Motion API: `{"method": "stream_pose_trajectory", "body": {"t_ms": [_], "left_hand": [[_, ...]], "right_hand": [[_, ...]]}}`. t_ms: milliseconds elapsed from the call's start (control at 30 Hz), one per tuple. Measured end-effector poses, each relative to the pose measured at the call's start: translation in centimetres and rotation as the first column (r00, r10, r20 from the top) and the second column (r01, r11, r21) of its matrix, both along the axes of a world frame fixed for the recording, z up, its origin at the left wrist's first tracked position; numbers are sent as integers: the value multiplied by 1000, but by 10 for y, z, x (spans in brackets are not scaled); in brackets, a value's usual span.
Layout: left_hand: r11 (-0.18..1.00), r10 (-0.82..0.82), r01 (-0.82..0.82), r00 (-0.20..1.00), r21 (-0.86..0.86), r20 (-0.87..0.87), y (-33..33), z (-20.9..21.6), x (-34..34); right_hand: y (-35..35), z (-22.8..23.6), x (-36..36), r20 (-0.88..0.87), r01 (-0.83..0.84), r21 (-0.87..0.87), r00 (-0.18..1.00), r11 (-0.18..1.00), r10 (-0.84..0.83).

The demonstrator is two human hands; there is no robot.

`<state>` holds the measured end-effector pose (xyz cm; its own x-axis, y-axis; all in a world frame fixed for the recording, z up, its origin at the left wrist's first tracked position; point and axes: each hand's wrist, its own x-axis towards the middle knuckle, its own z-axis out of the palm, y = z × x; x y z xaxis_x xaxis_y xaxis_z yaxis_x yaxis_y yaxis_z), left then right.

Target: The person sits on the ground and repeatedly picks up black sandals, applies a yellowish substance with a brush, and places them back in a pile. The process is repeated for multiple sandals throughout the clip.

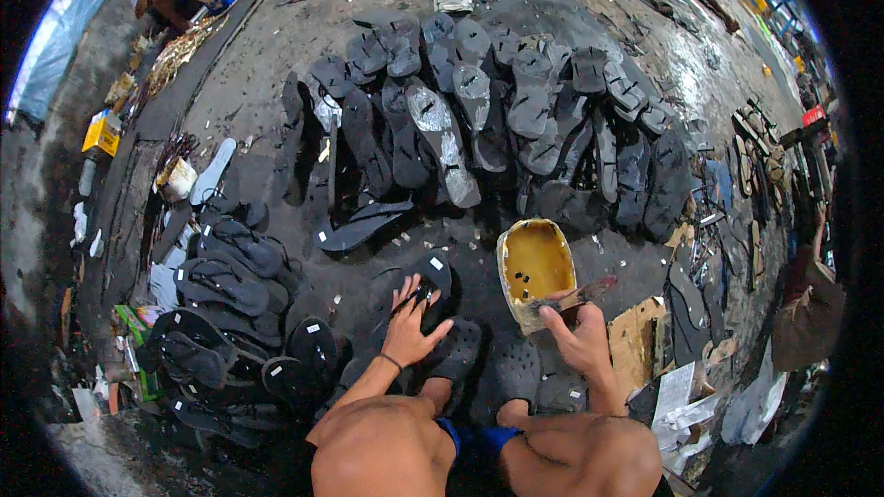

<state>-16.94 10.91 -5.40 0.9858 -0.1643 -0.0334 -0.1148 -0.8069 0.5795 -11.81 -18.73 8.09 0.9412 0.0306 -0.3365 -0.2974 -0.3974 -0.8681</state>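
Sandal (441, 277) at near centre, under spread left hand (416, 327), no firm grip evident. Right hand (580, 339) closed around flat tool (597, 291) at tub (503, 267). Apparently partway: left sandal pile (221, 281) likely further along; far footwear rows (368, 143), completion uncertain.

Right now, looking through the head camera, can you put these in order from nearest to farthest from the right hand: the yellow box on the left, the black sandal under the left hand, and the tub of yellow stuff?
From the right hand:
1. Tub: just ahead of it.
2. Black sandal: leftward, under the left hand.
3. Yellow box: far left.
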Motion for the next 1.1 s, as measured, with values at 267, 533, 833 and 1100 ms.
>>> {"method": "stream_pose_trajectory", "body": {"t_ms": [267,533,833,1100], "left_hand": [[354,95,-589,795,-726,-599,-4,-10,89],[-306,-210,-672,739,-675,-640,-28,58,86],[-253,-68,-549,832,-797,-551,-31,61,83],[89,-68,-599,793,-796,-605,-17,79,88]], "right_hand": [[54,-1,52,304,3,240,949,971,-79],[77,-15,80,510,2,7,860,1000,-5],[88,13,51,610,-140,11,786,990,105],[90,1,45,-98,32,584,995,811,30]]}}
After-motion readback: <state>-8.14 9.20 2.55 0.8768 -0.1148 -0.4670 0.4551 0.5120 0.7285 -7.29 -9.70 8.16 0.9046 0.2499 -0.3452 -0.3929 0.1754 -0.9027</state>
